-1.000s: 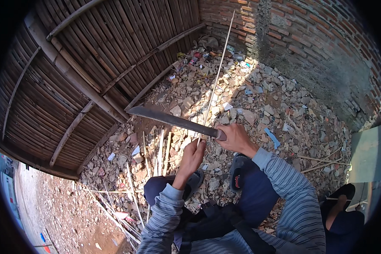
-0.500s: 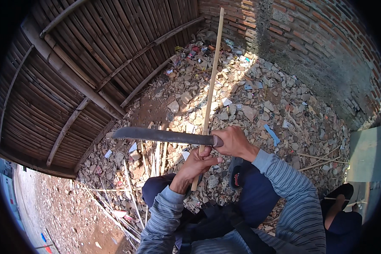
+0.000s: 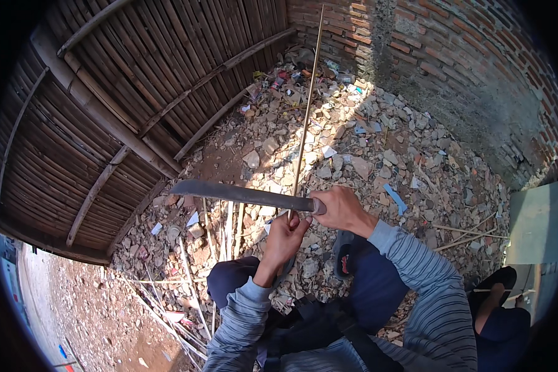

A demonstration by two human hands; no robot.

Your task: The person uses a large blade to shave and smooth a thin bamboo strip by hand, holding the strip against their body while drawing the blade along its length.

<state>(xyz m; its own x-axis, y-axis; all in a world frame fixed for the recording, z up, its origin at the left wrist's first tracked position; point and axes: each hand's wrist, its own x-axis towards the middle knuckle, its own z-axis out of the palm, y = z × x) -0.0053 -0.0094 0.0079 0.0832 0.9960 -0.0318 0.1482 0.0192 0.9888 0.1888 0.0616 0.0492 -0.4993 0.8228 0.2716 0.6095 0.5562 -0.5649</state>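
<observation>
Head view, a person crouched over rubble with a machete and a thin strip of what looks like split bamboo. The right hand is wrapped around the handle of the machete, whose dark blade lies level across the body's front, its tip toward the left. The left hand, just below the blade and close beside the right, pinches the long strip between thumb and fingers; the two hands appear apart, each closed on its own object. The long strip rises away from the person, narrow side showing, its far end seen against the brick wall. Blade and strip cross just above the left fingers; whether the edge bites cannot be told. Progress, as judged from the layout: the strip in hand is already separated to a slender width and looks partway through being worked, with its full length uncut. Pale strips lie near the left knee, more sticks at lower left, and a few loose sticks to the right; which of these are finished and which remain cannot be determined.
</observation>
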